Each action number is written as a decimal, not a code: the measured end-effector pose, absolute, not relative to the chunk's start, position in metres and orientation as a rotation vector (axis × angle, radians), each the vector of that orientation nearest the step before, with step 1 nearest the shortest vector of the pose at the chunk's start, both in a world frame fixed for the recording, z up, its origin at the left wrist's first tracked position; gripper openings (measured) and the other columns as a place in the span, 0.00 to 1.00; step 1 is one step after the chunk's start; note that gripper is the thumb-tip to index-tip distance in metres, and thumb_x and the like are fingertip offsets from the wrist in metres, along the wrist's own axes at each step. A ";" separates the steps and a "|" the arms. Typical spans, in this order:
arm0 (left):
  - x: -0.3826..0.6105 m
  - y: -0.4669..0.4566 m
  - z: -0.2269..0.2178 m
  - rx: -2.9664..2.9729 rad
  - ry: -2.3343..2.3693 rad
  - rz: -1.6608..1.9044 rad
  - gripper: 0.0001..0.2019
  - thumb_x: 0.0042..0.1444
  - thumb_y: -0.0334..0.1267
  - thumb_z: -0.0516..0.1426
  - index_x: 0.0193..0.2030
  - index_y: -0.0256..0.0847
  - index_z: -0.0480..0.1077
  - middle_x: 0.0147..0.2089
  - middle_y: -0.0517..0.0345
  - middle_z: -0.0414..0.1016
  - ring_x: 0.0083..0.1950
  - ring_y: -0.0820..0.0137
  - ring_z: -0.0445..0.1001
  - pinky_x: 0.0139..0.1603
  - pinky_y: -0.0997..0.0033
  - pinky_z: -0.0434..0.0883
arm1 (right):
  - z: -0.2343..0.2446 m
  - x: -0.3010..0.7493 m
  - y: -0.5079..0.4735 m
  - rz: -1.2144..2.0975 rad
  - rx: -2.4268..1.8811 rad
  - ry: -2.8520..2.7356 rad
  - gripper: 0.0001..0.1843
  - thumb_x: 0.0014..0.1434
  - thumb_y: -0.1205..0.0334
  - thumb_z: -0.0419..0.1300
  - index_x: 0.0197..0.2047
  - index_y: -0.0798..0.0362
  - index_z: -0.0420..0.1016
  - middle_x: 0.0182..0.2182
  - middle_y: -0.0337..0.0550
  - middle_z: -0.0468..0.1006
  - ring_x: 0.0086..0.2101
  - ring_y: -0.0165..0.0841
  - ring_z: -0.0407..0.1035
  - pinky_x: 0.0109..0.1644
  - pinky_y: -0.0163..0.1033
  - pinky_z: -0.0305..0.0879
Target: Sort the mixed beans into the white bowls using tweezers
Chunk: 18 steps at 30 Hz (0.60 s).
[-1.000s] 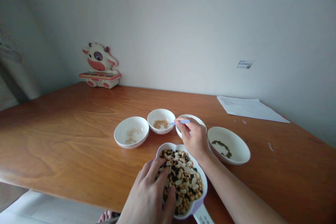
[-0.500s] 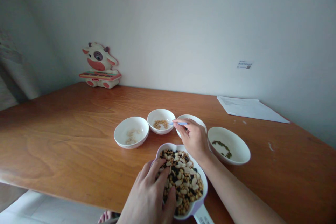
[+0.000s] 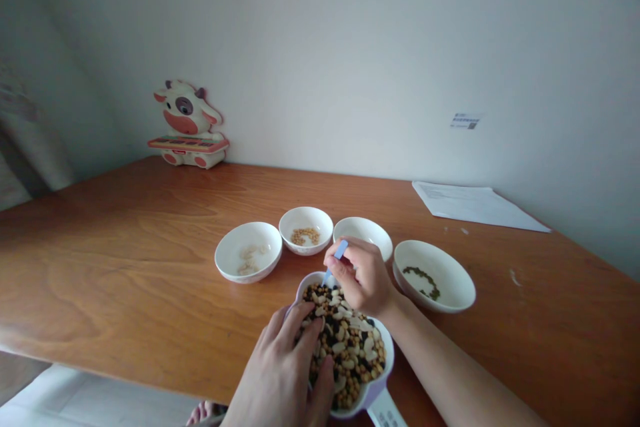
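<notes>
The right hand [image 3: 357, 273] is pinching blue tweezers [image 3: 341, 251] just above the white pan [image 3: 390, 353] of mixed beans [image 3: 350, 353], while the spread left hand [image 3: 280, 373] is pressing against the beans, with the pan sitting on the wooden surface [image 3: 125, 247].

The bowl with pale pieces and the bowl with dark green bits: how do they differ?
The pale-piece bowl holds a few cream bean pieces; the green-bit bowl holds small dark green bits in a curved line. The green-bit bowl looks wider than the pale-piece bowl. The right hand is nearer the green-bit bowl. Both are shallow white bowls on the wooden table.
</notes>
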<state>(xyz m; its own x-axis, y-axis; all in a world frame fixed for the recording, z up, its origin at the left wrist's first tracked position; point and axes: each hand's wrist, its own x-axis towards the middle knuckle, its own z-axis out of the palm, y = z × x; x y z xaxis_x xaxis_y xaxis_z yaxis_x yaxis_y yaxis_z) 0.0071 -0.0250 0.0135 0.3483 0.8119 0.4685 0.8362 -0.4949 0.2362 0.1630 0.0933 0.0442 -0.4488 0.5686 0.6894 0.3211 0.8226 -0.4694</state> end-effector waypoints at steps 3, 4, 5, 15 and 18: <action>0.008 -0.025 0.013 -2.541 -1.545 -0.852 0.16 0.56 0.30 0.52 0.49 0.33 0.76 0.53 0.37 0.76 0.53 0.52 0.78 0.48 0.49 0.82 | 0.041 0.162 0.094 0.352 -0.664 -2.105 0.14 0.63 0.62 0.51 0.27 0.53 0.68 0.23 0.42 0.72 0.25 0.32 0.64 0.30 0.37 0.57; 0.008 -0.025 0.013 -2.536 -1.547 -0.857 0.16 0.56 0.30 0.52 0.49 0.33 0.76 0.53 0.37 0.76 0.53 0.52 0.78 0.48 0.49 0.82 | 0.041 0.161 0.094 0.351 -0.665 -2.116 0.14 0.63 0.63 0.51 0.27 0.53 0.69 0.23 0.42 0.73 0.26 0.32 0.65 0.31 0.37 0.58; 0.008 -0.026 0.012 -2.531 -1.549 -0.860 0.16 0.56 0.30 0.53 0.49 0.33 0.76 0.52 0.37 0.76 0.53 0.52 0.78 0.48 0.49 0.82 | 0.040 0.161 0.094 0.350 -0.666 -2.126 0.13 0.63 0.63 0.51 0.27 0.53 0.69 0.23 0.42 0.73 0.26 0.32 0.65 0.32 0.37 0.58; 0.010 -0.026 0.009 -2.492 -1.499 -0.933 0.15 0.56 0.31 0.53 0.47 0.34 0.76 0.50 0.38 0.77 0.50 0.51 0.78 0.45 0.46 0.82 | 0.037 0.159 0.095 0.384 -0.667 -2.180 0.12 0.61 0.65 0.51 0.27 0.54 0.70 0.25 0.43 0.74 0.28 0.33 0.67 0.34 0.37 0.59; 0.009 -0.027 0.008 -2.498 -1.505 -0.940 0.15 0.57 0.31 0.53 0.47 0.34 0.76 0.50 0.39 0.77 0.51 0.51 0.78 0.46 0.46 0.82 | 0.035 0.160 0.095 0.394 -0.676 -2.194 0.12 0.61 0.65 0.52 0.27 0.54 0.70 0.25 0.43 0.75 0.28 0.33 0.67 0.35 0.37 0.59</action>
